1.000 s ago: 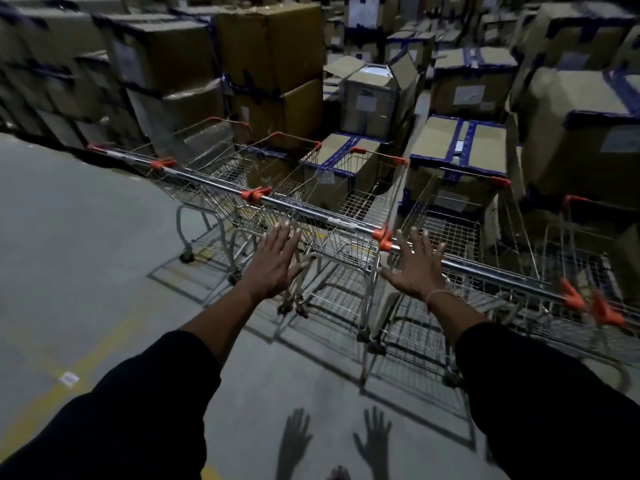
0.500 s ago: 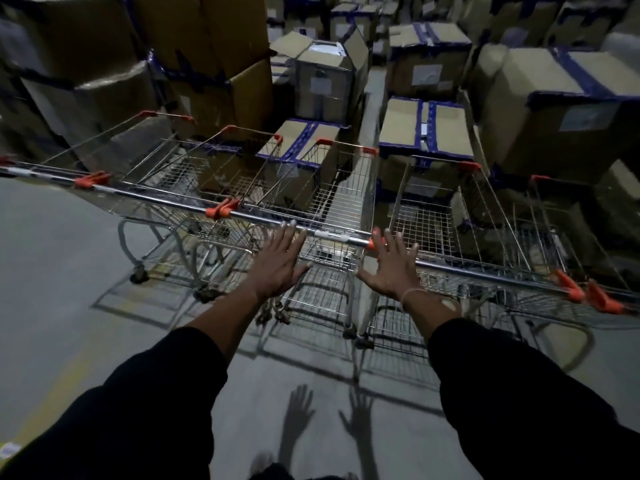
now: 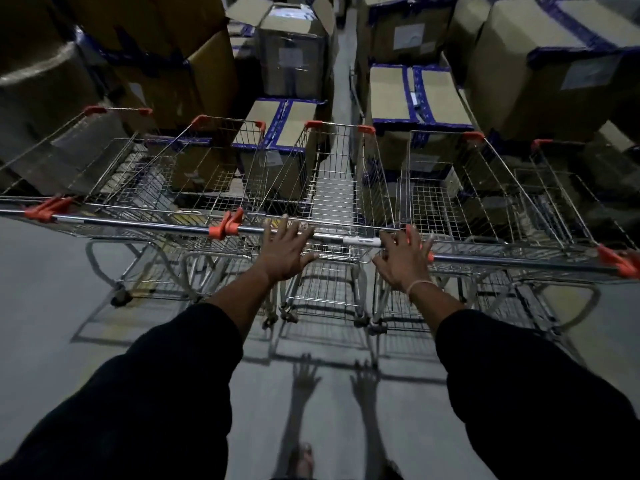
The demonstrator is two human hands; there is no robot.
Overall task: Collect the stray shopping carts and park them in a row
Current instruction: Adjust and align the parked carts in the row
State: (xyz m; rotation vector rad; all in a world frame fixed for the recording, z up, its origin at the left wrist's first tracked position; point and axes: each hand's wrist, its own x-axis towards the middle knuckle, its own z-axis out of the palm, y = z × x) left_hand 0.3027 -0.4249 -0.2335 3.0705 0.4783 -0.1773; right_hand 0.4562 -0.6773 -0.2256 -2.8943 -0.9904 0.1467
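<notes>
Straight ahead, the middle wire shopping cart's chrome handle bar point(image 3: 343, 240) runs crosswise. Left hand point(image 3: 284, 252) and right hand point(image 3: 403, 259) rest on it, fingers spread wide, gripping nothing.

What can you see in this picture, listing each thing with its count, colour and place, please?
shopping carts: five at least partly in view, silver wire with orange corner caps, side by side in a row facing the boxes.
handle bars: silver with orange end clips, lined up along the near side of the row.
cardboard boxes: many, brown with blue tape, stacked behind the carts.
floor: grey, under the carts.
left hand: open, fingers spread over the middle cart's handle.
right hand: open, at the same handle.
sleeves: two, black.
</notes>
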